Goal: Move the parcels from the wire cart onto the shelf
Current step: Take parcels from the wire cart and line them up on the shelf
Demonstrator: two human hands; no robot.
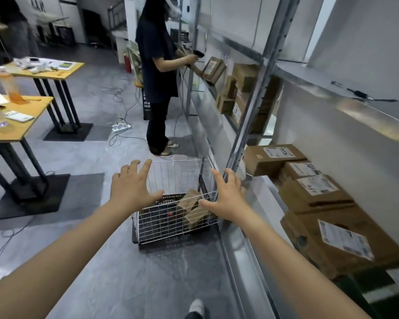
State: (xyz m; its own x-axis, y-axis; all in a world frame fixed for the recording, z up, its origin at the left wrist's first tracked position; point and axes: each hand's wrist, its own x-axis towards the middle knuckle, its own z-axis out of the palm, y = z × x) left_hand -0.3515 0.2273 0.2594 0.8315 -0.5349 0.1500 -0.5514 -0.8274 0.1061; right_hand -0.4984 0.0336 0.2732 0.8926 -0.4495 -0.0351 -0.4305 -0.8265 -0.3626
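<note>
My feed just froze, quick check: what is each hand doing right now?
Left hand: open, fingers spread, holding nothing, held out toward the wire cart.
Right hand: open, fingers spread, holding nothing.

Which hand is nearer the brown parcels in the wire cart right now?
Right. The right hand is spread beside the parcels, thumb at their edge in this view; the left hand is spread over the left side of the wire cart, farther off.
</note>
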